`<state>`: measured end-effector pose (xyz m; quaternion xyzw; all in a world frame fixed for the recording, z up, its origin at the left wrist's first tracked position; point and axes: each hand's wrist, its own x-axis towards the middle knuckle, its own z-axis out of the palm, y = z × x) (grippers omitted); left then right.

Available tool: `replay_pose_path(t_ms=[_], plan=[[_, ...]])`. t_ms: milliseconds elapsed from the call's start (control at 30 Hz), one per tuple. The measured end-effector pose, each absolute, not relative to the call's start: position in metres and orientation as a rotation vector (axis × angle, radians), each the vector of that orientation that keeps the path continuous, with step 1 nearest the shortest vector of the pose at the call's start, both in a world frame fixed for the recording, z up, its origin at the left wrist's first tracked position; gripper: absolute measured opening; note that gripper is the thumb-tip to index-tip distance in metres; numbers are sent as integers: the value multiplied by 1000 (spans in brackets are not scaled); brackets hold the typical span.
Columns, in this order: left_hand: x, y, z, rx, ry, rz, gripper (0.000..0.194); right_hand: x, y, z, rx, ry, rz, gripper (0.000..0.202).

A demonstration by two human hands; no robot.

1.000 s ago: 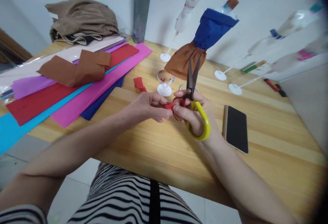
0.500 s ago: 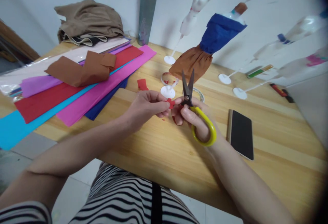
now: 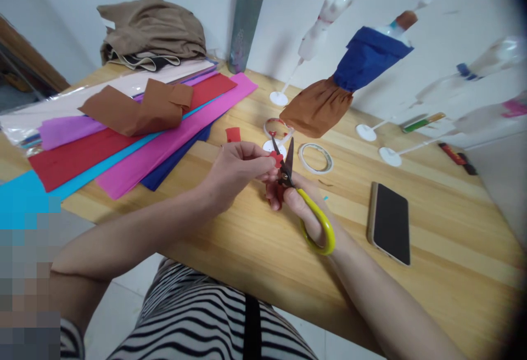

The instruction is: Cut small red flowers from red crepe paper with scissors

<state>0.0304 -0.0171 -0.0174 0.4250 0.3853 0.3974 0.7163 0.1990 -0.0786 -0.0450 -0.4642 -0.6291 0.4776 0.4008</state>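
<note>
Between its thumb and fingers my left hand (image 3: 242,170) pinches a small red paper piece (image 3: 276,158). My right hand (image 3: 304,206) is wrapped round the yellow handles of the scissors (image 3: 319,228); the blades point up and away, spread apart, right beside the red piece. Some red shows near my right fingertips too, too small to make out. Another red scrap (image 3: 233,134) lies on the table behind my left hand. Past the blades, a mannequin in a blue top (image 3: 368,58) and brown skirt (image 3: 319,106) leans to the right.
Coloured paper sheets (image 3: 177,140) and a brown piece (image 3: 144,110) lie at the left, with folded cloth (image 3: 156,28) behind. A flask (image 3: 247,25) stands at the back. Tape rolls (image 3: 302,159), a phone (image 3: 391,223) and more mannequins (image 3: 329,14) are ahead and right.
The scissors have moved left and tilted, so their blades are now beside the red piece. The view has shifted slightly, and the right-hand tape roll shows in full.
</note>
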Motion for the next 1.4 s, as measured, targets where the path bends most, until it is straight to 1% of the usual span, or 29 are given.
replay_pose_path(t_ms=[133, 267, 567, 800, 900, 1133, 1400], plan=[[30, -17, -20, 870, 857, 889, 15, 195, -80, -47, -1189, -1596, 1156, 48], [31, -16, -20, 822, 863, 883, 16, 193, -80, -46, -1194, -1609, 1129, 49], [31, -16, -18, 963, 844, 916, 16, 198, -79, -47, -1207, -1585, 1168, 47], [29, -16, -20, 992, 841, 904, 16, 197, -77, -47, -1183, -1545, 1251, 54], [29, -16, -19, 991, 827, 912, 17, 199, -77, -47, -1175, -1599, 1242, 52], [28, -14, -20, 1043, 887, 954, 11, 201, -78, -48, -1206, -1627, 1190, 50], [29, -14, -17, 1064, 899, 954, 13, 202, -78, -44, -1237, -1657, 1187, 51]])
